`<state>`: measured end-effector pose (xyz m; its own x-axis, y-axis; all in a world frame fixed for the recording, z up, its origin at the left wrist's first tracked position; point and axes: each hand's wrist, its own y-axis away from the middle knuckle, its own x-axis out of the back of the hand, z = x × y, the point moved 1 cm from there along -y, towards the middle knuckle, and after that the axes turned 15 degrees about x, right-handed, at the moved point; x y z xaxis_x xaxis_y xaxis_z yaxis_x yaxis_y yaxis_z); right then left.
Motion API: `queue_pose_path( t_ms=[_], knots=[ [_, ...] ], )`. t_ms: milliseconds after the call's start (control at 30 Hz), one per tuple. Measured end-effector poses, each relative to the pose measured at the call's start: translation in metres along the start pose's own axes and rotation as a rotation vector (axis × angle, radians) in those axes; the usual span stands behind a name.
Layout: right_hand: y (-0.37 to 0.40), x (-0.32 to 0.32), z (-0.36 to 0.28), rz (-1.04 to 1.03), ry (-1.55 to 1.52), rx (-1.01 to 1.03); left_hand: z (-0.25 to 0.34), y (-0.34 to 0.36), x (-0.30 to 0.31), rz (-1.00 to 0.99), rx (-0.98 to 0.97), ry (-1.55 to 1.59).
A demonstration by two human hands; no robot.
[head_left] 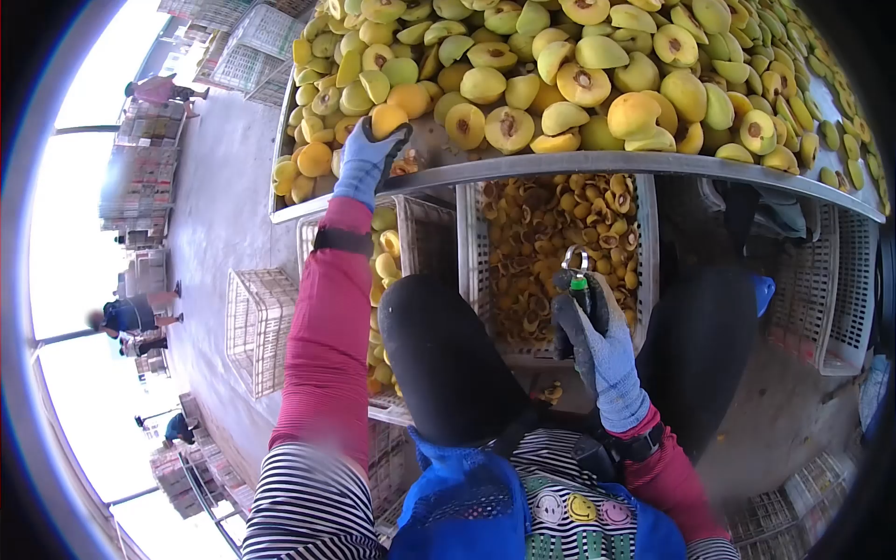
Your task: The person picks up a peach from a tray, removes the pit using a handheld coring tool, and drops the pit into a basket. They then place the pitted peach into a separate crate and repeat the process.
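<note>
Clasping a fruit [387,119], left hand [366,161] fingers hide its underside; right hand [599,350] fingers clamp a loop tool [576,264], handle hidden

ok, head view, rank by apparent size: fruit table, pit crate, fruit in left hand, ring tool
1. fruit table
2. pit crate
3. fruit in left hand and ring tool in right hand look alike; the tool is nearer the camera, so unranked.
</note>
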<state>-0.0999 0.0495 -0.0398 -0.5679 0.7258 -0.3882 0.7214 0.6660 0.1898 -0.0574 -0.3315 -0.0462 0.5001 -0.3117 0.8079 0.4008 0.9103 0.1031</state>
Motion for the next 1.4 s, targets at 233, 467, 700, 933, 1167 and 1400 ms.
queue_pose_path(
  t_ms=[233,467,700,933,1167,1400],
  knots=[
    [-0.003,-0.019,-0.038,0.057,-0.246,-0.151,0.079,0.228,0.017,0.032,-0.508,-0.100],
    [0.010,-0.013,-0.040,-0.188,-0.453,-0.124,0.059,0.275,-0.014,-0.553,0.040,1.051],
    [0.035,-0.013,-0.036,-0.243,0.619,0.509,0.056,0.294,-0.020,-0.437,0.390,1.151],
    [0.051,-0.011,-0.023,-0.325,0.687,0.581,0.037,0.304,-0.019,-0.164,-0.253,0.496],
    [0.061,-0.002,-0.012,-0.394,0.550,0.379,0.048,0.285,-0.013,-0.479,0.021,0.394],
    [0.071,-0.003,-0.006,-0.252,0.165,0.237,0.060,0.304,-0.023,-0.165,-0.122,0.419]
  ],
)
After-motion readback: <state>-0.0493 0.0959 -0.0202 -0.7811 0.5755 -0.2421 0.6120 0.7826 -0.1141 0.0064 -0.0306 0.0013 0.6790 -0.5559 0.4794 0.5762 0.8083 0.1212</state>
